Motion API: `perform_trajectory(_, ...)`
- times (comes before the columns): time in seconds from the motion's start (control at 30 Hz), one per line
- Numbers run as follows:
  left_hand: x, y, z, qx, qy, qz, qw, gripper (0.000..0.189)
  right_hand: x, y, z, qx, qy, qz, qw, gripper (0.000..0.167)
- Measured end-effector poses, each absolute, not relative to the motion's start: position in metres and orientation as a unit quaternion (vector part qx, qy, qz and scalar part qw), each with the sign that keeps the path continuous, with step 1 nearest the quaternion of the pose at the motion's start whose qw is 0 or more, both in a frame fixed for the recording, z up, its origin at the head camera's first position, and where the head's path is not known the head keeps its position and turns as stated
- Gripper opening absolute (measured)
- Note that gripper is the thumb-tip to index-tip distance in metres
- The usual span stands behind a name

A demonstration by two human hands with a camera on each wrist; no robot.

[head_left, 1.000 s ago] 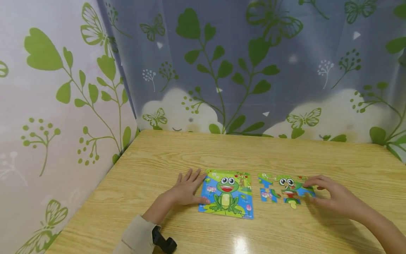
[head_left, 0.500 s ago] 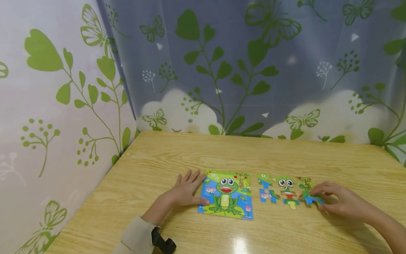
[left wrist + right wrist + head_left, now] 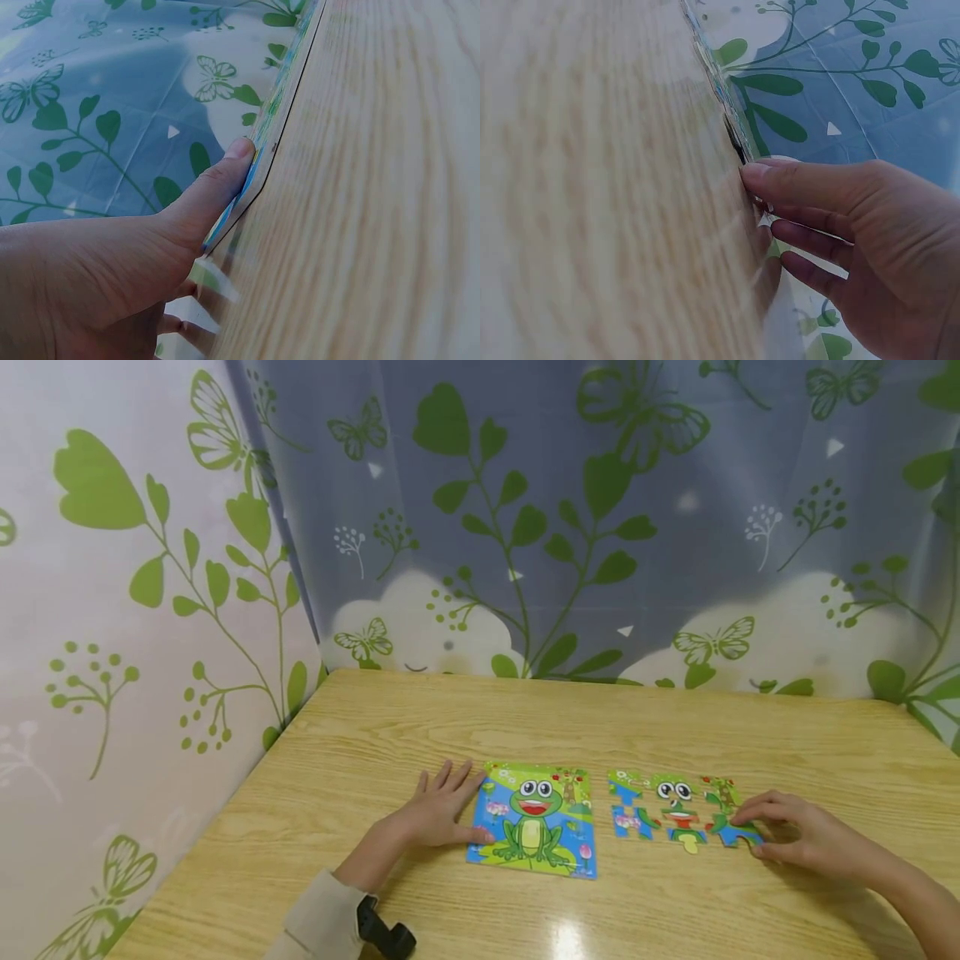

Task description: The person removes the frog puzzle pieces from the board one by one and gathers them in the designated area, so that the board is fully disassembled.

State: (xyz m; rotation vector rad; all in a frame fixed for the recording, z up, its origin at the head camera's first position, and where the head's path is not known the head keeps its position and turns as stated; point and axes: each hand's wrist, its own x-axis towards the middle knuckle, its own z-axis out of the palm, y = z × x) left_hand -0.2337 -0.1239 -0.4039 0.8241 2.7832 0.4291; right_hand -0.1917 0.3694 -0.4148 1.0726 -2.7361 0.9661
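Observation:
In the head view a square frog picture board lies flat on the table, showing a green frog on blue. My left hand rests at its left side with fingers spread and the thumb lying on its edge. The left wrist view shows that thumb pressing the board's rim. To the right, my right hand pinches a blue and green jigsaw piece between thumb and fingers, at the right end of the lower row. In the right wrist view the thumb is at the table surface; the piece is mostly hidden.
Several other jigsaw pieces lie in two rows left of the right hand, among them a frog-eyes piece, a tree piece and a flower piece. Patterned cloth hangs behind and left of the wooden table.
My right hand has moved right and slightly toward me with the jigsaw piece, opening a gap from the mouth piece and uncovering the tree piece. The left hand has stayed on the board.

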Motion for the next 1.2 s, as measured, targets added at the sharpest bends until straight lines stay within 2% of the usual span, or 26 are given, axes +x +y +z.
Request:
perform_trajectory(0.27,-0.234,-0.125,-0.405,0.285,0.941,0.151,0.104,0.091,-0.192,0.372,-0.42,0.352,-0.882,0.313,0.033,0.038)
perform_trajectory(0.83,-0.234,-0.125,-0.405,0.288,0.94,0.153,0.102,0.091,-0.188,0.368,-0.416,0.319,-0.889,0.33,0.014,0.032)
perform_trajectory(1.07,-0.234,-0.125,-0.404,0.293,0.938,0.158,0.102,0.09,-0.187,0.355,-0.403,0.303,-0.893,0.326,0.067,0.027)
perform_trajectory(1.2,-0.234,-0.125,-0.404,0.292,0.938,0.158,0.104,0.09,-0.185,0.335,-0.388,0.273,-0.903,0.326,0.062,0.022)
